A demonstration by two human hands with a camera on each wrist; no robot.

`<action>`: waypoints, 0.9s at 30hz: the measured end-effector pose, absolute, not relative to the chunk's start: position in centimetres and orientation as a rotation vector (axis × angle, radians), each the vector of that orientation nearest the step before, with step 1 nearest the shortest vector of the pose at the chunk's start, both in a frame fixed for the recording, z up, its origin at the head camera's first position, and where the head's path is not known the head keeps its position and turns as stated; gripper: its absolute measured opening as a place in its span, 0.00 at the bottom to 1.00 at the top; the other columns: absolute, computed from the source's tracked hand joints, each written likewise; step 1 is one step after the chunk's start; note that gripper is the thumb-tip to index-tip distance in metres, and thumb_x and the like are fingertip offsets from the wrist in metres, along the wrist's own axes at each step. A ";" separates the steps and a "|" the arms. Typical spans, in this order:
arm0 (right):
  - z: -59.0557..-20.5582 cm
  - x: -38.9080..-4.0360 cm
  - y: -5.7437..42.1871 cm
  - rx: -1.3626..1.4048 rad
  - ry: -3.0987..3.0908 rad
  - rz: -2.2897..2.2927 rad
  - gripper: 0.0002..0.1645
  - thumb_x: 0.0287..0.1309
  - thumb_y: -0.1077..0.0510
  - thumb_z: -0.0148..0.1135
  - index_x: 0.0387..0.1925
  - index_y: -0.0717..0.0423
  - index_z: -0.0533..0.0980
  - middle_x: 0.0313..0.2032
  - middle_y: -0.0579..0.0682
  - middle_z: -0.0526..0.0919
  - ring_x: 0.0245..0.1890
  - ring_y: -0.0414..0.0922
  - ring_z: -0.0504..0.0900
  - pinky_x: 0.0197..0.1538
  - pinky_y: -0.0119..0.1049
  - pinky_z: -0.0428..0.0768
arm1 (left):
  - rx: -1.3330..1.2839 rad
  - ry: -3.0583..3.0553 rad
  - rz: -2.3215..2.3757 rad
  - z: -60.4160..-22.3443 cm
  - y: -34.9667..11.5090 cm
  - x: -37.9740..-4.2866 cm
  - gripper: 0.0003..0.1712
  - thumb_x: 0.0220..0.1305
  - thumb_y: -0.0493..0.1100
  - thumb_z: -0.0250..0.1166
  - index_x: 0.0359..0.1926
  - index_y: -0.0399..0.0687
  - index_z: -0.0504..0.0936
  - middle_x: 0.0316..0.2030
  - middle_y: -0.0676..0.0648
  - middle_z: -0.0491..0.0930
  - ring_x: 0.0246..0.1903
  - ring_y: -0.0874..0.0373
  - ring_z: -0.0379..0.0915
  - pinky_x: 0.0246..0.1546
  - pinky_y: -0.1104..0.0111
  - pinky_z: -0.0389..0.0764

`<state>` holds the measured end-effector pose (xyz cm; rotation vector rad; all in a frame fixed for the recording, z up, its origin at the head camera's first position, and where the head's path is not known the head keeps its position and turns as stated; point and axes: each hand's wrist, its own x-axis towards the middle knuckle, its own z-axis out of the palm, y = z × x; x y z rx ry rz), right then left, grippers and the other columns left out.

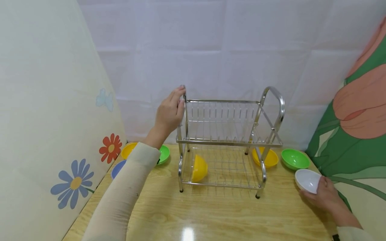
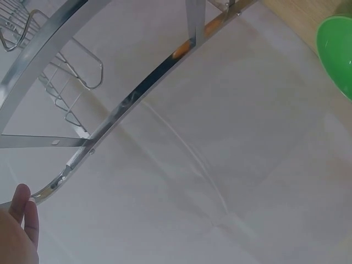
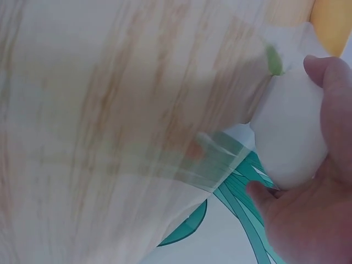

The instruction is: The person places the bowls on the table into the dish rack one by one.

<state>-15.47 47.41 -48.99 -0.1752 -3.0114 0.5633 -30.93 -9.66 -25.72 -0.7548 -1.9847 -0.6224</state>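
A two-tier metal dish rack (image 1: 229,144) stands on the wooden table. My left hand (image 1: 169,113) holds the top of its left-side handle, thumb and fingers around the bar; in the left wrist view only the fingertips (image 2: 25,212) show at the rail (image 2: 124,104). At the right, my right hand (image 1: 327,197) grips a white bowl (image 1: 307,180) by its side. The right wrist view shows this bowl (image 3: 289,132) between thumb and fingers. On the rack's lower tier, a yellow bowl (image 1: 199,169) stands on edge near the left end.
Right of the rack lie another yellow bowl (image 1: 269,158), partly behind its leg, and a green bowl (image 1: 295,159). On the left, a yellow bowl (image 1: 128,150), a blue bowl (image 1: 117,169) and a green bowl (image 1: 164,154) are partly covered by my left arm. Walls border the table.
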 end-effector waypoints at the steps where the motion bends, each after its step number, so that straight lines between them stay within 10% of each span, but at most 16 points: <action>1: -49.0 -15.4 47.4 -0.174 -3.004 0.564 0.73 0.60 0.41 0.67 0.65 0.93 0.30 0.59 0.92 0.43 0.54 0.84 0.55 0.57 0.76 0.65 | -0.759 -1.985 -0.620 -25.7 -9.6 -30.9 0.26 0.76 0.46 0.45 0.65 0.37 0.75 0.66 0.42 0.75 0.56 0.40 0.79 0.51 0.50 0.83; 27: -46.6 -13.8 43.4 0.074 -2.710 0.617 0.72 0.43 0.58 0.81 0.68 0.90 0.38 0.56 0.91 0.53 0.50 0.83 0.60 0.49 0.75 0.66 | -0.750 -1.967 -0.639 -25.5 -10.4 -30.8 0.25 0.75 0.44 0.46 0.64 0.37 0.76 0.65 0.42 0.76 0.63 0.45 0.75 0.60 0.53 0.79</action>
